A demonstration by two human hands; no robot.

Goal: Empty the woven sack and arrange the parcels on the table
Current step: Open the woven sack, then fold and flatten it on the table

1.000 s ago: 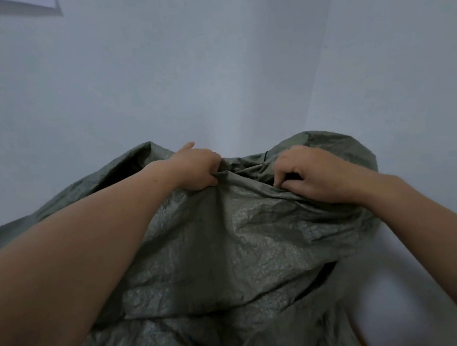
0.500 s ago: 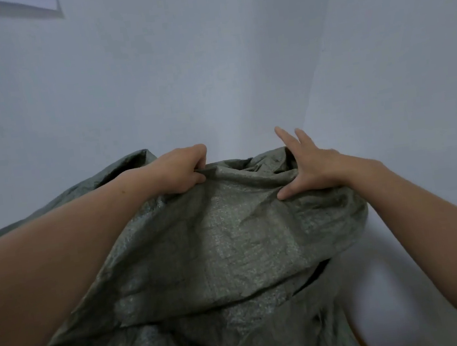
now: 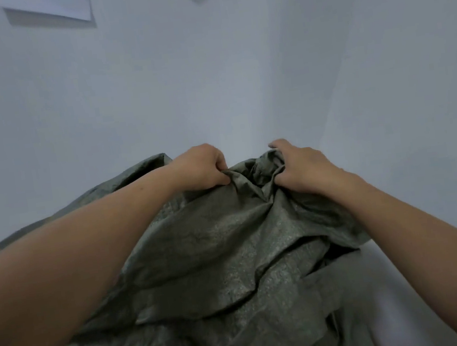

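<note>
Left hand (image 3: 203, 168) and right hand (image 3: 302, 167) clench the bunched sack (image 3: 218, 255); lifting evenly should tip parcels out.

Crumpled woven sack (image 3: 225, 248), what bears it hidden
</note>
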